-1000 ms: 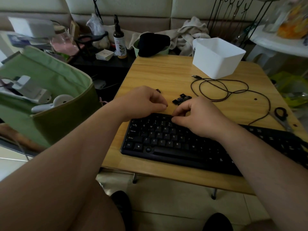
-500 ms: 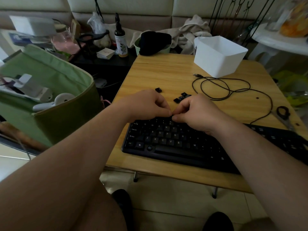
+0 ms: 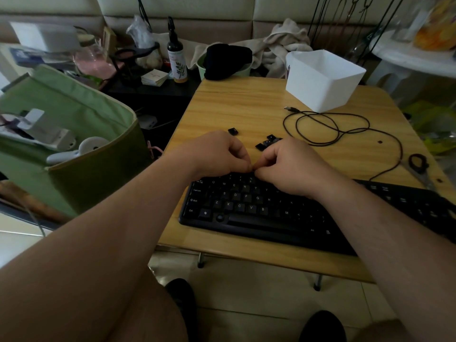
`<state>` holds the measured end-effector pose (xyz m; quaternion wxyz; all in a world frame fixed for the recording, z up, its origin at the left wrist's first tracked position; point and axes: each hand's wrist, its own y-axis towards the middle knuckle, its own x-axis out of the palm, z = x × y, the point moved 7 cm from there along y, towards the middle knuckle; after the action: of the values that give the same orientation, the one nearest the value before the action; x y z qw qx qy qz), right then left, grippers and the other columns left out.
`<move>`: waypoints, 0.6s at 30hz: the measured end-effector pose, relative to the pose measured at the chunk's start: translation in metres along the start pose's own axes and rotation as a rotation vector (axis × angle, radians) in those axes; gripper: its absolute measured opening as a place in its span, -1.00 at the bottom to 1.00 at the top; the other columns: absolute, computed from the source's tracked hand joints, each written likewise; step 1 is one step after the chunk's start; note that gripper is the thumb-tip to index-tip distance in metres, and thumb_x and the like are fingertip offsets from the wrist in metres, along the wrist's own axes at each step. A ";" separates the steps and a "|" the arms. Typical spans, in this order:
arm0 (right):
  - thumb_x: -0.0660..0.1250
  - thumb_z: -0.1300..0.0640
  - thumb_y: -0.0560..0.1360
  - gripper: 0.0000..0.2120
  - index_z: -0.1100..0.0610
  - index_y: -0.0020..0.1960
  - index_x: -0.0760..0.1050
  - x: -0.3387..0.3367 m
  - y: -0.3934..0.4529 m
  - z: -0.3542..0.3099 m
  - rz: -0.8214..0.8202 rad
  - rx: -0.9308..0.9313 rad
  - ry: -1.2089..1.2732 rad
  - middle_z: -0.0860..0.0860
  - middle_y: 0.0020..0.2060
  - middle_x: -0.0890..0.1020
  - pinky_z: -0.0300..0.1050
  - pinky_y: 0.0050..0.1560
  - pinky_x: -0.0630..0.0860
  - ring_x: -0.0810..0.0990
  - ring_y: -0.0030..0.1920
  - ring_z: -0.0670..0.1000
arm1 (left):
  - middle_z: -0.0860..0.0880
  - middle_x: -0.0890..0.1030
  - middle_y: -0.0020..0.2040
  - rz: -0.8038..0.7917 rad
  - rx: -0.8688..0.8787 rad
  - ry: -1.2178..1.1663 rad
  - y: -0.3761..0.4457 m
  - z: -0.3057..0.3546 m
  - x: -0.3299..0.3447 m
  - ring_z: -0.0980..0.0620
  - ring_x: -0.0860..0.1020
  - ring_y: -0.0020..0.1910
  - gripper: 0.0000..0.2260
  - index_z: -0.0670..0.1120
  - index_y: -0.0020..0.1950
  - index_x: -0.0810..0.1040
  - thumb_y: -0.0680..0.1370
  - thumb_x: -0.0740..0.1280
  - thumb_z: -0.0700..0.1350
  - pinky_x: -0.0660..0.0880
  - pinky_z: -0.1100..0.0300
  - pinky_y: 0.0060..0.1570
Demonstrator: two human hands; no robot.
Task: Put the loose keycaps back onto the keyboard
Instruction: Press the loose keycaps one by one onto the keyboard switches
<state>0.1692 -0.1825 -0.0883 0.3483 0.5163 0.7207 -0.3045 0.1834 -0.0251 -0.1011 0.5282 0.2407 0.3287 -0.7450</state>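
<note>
A black keyboard [image 3: 246, 208] lies along the near edge of the wooden table [image 3: 246, 104]. My left hand [image 3: 219, 154] and my right hand [image 3: 291, 169] hover over its top rows with curled fingers. Their fingertips meet at one spot and pinch a small keycap that is almost wholly hidden between them. Behind the hands, one loose black keycap [image 3: 233, 131] lies alone on the wood. A small cluster of loose keycaps [image 3: 267, 142] lies just beyond my right knuckles.
A white bin [image 3: 323, 80] stands at the table's back right, with a coiled black cable [image 3: 328, 129] in front of it. Scissors [image 3: 419, 166] lie at the right edge. A green bag [image 3: 74, 124] of gadgets stands left of the table, and a bottle [image 3: 176, 60] stands behind.
My right hand has lifted off the letter rows and moved up-left. My left hand came in to meet it, so both sets of fingertips now touch over the top rows.
</note>
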 end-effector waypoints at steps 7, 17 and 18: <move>0.50 0.08 0.46 -0.92 -0.08 -0.18 0.73 -0.001 0.001 0.004 0.042 -0.003 0.034 -0.17 -0.28 0.69 -0.22 -0.22 0.51 0.63 -0.20 -0.18 | 0.10 0.71 -0.15 0.028 -0.019 -0.023 0.000 0.000 0.000 0.14 0.63 -0.12 -0.94 0.06 -0.13 0.73 0.49 0.55 0.01 0.51 0.20 -0.11; 0.49 0.07 0.51 -0.93 -0.08 -0.12 0.71 -0.047 -0.001 0.043 0.275 0.078 0.066 -0.15 -0.23 0.64 -0.24 -0.23 0.41 0.58 -0.17 -0.12 | 0.16 0.61 0.03 0.194 0.051 0.217 0.026 0.019 -0.002 0.08 0.59 0.07 -0.77 0.21 0.24 0.61 0.58 0.43 0.12 0.57 0.11 0.03; 0.49 0.07 0.51 -0.94 -0.07 -0.11 0.72 -0.046 -0.001 0.043 0.275 0.078 0.062 -0.15 -0.23 0.64 -0.25 -0.24 0.40 0.58 -0.17 -0.12 | 0.13 0.61 0.08 0.192 0.060 0.266 0.031 0.023 0.001 0.05 0.58 0.10 -0.73 0.22 0.29 0.59 0.58 0.42 0.11 0.59 0.06 0.07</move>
<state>0.1869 -0.2415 -0.0755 0.3440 0.6323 0.6413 -0.2656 0.2119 -0.0497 -0.0935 0.5414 0.3830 0.3488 -0.6622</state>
